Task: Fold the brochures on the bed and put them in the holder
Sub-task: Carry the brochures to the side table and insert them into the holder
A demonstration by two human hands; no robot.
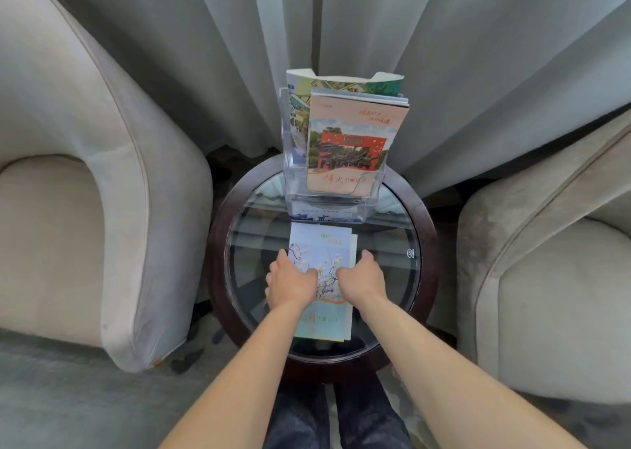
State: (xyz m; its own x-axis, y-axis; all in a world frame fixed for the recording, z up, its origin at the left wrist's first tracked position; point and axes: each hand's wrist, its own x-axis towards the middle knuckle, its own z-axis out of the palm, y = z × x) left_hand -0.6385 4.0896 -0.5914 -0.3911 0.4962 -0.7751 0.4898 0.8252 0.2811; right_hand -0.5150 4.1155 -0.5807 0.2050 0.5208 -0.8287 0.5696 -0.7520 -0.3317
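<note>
Hands gripping brochure edges

Centre: round table with dark wooden rim and glass top. Left and right of frame: two pale upholstered armchairs, flanking the table. Top: grey pleated curtain. Lower left: grey carpet.

Soft even daylight through pale curtains at 12 o'clock, faint reflections on the glass tabletop, strong wide-angle bending at edges, slight overall softness
</note>
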